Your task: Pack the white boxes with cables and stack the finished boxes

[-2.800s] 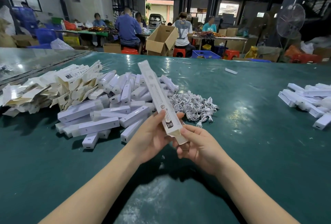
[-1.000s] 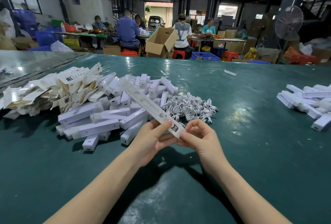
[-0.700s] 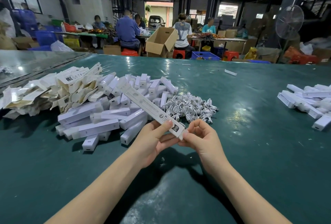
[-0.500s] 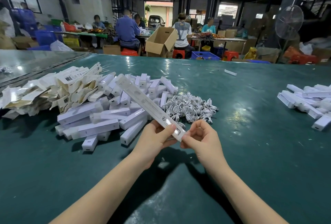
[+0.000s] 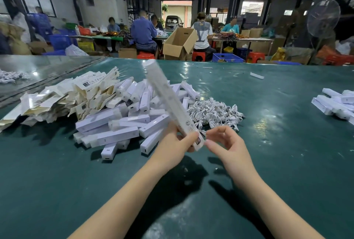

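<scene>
White box [image 5: 168,103] gripped in my left hand [image 5: 172,148]; right hand [image 5: 228,147] loose, empty. Cable heap [image 5: 214,112] lay unpacked; small box pile [image 5: 337,104] sat at table [image 5: 277,152] right edge.

Glossy dark green covering on the desk [image 5: 268,162], throwing back the ceiling lights. The held box [image 5: 168,101] is smooth white card with a faint sheen, piled boxes [image 5: 115,120] likewise. Flat cartons [image 5: 57,101]: matt paper card, cream inside. Cables [image 5: 214,112]: smooth white plastic. Behind, a matt brown cardboard box [image 5: 178,45].
</scene>
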Tool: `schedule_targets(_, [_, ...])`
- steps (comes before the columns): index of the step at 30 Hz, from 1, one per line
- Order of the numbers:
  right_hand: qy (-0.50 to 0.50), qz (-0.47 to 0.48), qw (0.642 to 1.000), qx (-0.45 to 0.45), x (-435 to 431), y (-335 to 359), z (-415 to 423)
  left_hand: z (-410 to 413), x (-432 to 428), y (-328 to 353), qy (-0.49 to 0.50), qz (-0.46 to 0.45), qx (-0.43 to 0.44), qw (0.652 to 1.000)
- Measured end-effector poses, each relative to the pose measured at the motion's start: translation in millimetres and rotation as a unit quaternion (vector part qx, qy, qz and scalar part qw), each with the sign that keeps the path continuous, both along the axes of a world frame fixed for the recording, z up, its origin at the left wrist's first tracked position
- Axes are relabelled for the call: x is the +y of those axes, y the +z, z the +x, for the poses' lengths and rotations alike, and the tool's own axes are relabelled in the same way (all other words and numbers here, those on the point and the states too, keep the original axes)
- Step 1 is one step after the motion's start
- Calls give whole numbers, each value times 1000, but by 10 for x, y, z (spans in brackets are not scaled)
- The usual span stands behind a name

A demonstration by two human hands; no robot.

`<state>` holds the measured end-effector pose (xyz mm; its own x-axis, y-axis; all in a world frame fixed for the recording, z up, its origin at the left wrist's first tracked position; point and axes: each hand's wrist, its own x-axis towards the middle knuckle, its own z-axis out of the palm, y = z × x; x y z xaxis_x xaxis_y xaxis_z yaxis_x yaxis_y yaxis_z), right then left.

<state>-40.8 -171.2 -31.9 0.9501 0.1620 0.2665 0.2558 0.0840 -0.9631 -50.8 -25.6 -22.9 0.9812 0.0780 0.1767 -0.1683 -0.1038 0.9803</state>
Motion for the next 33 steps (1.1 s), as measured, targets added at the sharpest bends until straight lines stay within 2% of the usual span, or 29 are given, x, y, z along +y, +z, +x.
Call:
schedule_targets(2, [7, 47, 999, 9, -27, 20, 22, -44, 13, 32, -123, 71, 42, 989])
schedule_targets(4, [58, 149, 984, 72, -74, 65, 56, -100, 37, 83, -258, 169, 99, 946])
schedule_targets(6, [59, 193, 973, 111, -133, 102, 85, -140, 82, 126, -310, 247, 131, 909])
schedule_targets(7, [45, 206, 970, 121, -153, 103, 97, -138, 112, 140, -300, 261, 133, 908])
schedule_targets(9, [7, 211, 969, 128, -184, 82, 126, -117, 174, 163, -221, 269, 97, 932])
schedule_targets(10, [-8, 199, 971, 130, -194, 72, 137, -89, 217, 164, -138, 292, 55, 945])
schedule_targets(11, [-22, 180, 975, 127, -200, 65, 139, -53, 274, 161, -23, 341, 3, 940])
schedule_targets(12, [-34, 162, 979, 122, -196, 59, 137, -19, 337, 162, 99, 408, -41, 907])
schedule_targets(13, [-45, 146, 982, 115, -193, 42, 139, 5, 410, 158, 193, 476, -51, 857])
schedule_targets(14, [-58, 134, 984, 102, -187, 27, 135, 28, 491, 137, 243, 533, -26, 810])
schedule_targets(16, [-113, 112, 986, 47, -185, 8, 131, 64, 614, 86, 266, 593, 53, 758])
schedule_targets(18, [-190, 87, 977, -34, -200, 14, 131, 82, 657, 27, 258, 611, 84, 744])
schedule_targets(20, [-230, 91, 964, -96, -233, 49, 130, 117, 659, -10, 262, 613, 74, 742])
schedule_targets(22, [-239, 103, 960, -108, -241, 64, 137, 140, 646, -24, 267, 619, 66, 735])
schedule_targets(24, [-223, 109, 966, -68, -209, 39, 144, 143, 643, -23, 276, 623, 58, 730])
schedule_targets(26, [-199, 116, 973, -14, -145, -14, 135, 123, 621, 14, 294, 602, 49, 740])
schedule_targets(28, [-162, 100, 982, 11, -75, -53, 94, 88, 574, 86, 314, 579, -5, 752])
schedule_targets(29, [-143, 90, 986, 11, -41, -69, 70, 64, 529, 126, 313, 551, -48, 772])
schedule_targets(31, [-114, 76, 991, 5, 18, -86, 24, -17, 386, 208, 253, 442, -97, 855])
schedule_targets(33, [-101, 63, 993, -2, 48, -95, 5, -87, 187, 234, 158, 374, -57, 912])
